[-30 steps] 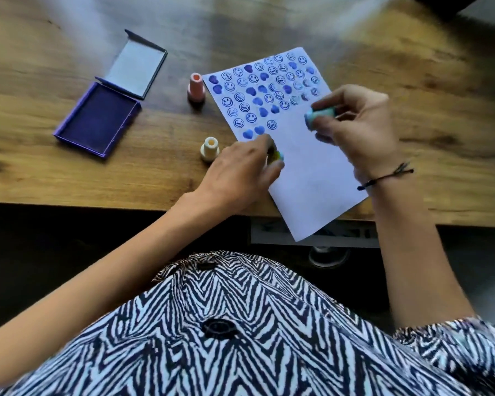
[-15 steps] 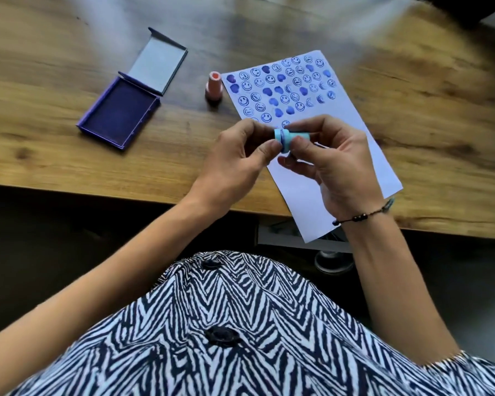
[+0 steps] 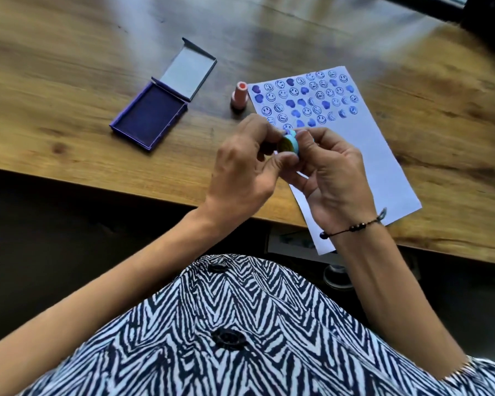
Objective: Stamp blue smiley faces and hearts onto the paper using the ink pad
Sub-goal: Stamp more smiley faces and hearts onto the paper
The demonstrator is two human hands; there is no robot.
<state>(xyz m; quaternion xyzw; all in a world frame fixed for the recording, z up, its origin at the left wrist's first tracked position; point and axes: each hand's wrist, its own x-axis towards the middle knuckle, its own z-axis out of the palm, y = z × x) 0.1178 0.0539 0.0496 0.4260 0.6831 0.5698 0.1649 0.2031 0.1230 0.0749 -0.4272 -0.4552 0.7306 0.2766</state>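
A white paper (image 3: pixel 377 172) lies on the wooden table (image 3: pixel 69 81), its upper part filled with blue smiley and heart prints. Both hands meet above the paper's left edge. My right hand (image 3: pixel 332 178) holds a small light-blue stamp (image 3: pixel 290 142) with a yellowish face turned toward me. My left hand (image 3: pixel 246 164) pinches the same stamp from the left. An open blue ink pad (image 3: pixel 149 118) with its lid folded back lies to the left. A pink stamp (image 3: pixel 238 96) stands upright by the paper's top left corner.
The table's front edge (image 3: pixel 97 178) runs close below the hands, and the paper overhangs it. A dark object (image 3: pixel 486 21) sits at the far right corner. My striped shirt (image 3: pixel 226 332) fills the bottom of the view.
My left hand came off the paper and my right hand came down to meet it. Both now grip the light-blue stamp, turned so its face shows. The cream stamp is out of sight.
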